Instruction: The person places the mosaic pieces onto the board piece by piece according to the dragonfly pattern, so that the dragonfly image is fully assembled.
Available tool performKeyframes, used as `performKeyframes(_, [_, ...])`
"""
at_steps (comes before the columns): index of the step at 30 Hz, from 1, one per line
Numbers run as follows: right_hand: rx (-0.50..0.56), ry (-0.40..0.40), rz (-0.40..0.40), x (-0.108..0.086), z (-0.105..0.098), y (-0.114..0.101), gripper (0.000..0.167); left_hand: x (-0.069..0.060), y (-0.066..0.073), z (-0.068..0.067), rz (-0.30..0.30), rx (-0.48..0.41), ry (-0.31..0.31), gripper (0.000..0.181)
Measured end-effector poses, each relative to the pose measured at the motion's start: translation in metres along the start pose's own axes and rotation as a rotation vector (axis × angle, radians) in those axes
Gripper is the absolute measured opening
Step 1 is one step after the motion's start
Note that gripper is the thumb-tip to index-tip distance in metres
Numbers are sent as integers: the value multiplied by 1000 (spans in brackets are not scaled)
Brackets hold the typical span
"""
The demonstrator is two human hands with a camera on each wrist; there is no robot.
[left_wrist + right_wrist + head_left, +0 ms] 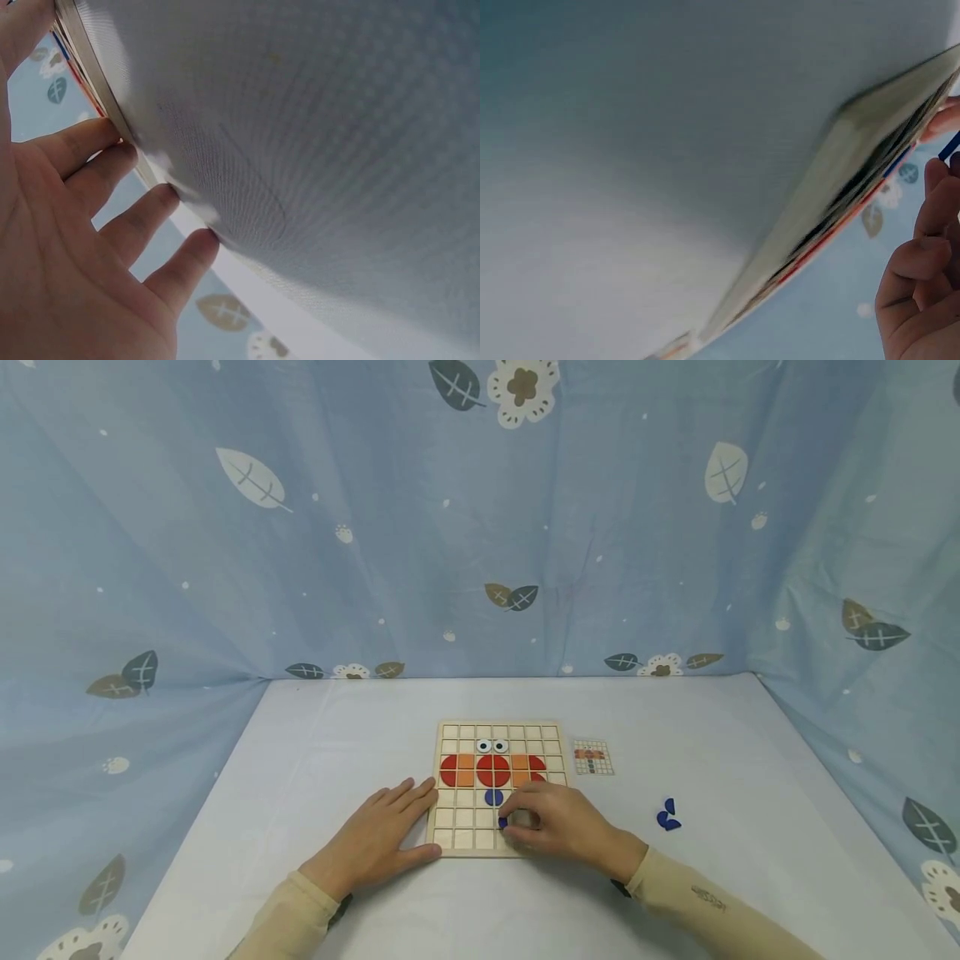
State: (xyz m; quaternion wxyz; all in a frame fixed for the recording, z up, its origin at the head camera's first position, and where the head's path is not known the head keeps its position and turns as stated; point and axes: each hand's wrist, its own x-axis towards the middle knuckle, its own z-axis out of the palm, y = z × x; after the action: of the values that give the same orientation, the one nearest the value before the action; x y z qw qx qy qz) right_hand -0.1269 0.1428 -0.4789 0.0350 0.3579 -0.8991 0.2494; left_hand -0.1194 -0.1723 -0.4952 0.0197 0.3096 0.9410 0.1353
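A square wooden grid board [465,839] lies on the white table with red and orange pieces in a row, two googly-eye pieces above and a blue round shape [493,797] below them. My left hand [382,839] rests at the board's left edge, its fingertips touching the frame. In the left wrist view the fingers of the left hand [97,225] are spread. Over the lower part of the board, my right hand [558,822] pinches a small blue piece [503,823] between thumb and fingers. The blue piece [950,146] also shows in the right wrist view.
A small pattern card [593,757] lies to the right of the board. Farther right is a little group of blue quarter-round pieces [667,817]. A blue curtain with leaf prints [450,527] hangs behind the white tabletop [360,718].
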Motion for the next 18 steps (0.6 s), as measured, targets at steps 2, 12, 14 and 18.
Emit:
performKeyframes(2, [-21,0,-21,4,0,-4,16,0,0,0,3,1,3,81])
performKeyframes(12, [-97,-26,-55,22,1,-12,15,0,-1,0,9,5,6,81])
performKeyframes(14, [-110,-41,-58,24,2,-10,14,0,-1,1,9,5,3,81])
performKeyframes(18, [-137,-62,-74,28,4,-8,16,0,-1,1,4,3,2,81])
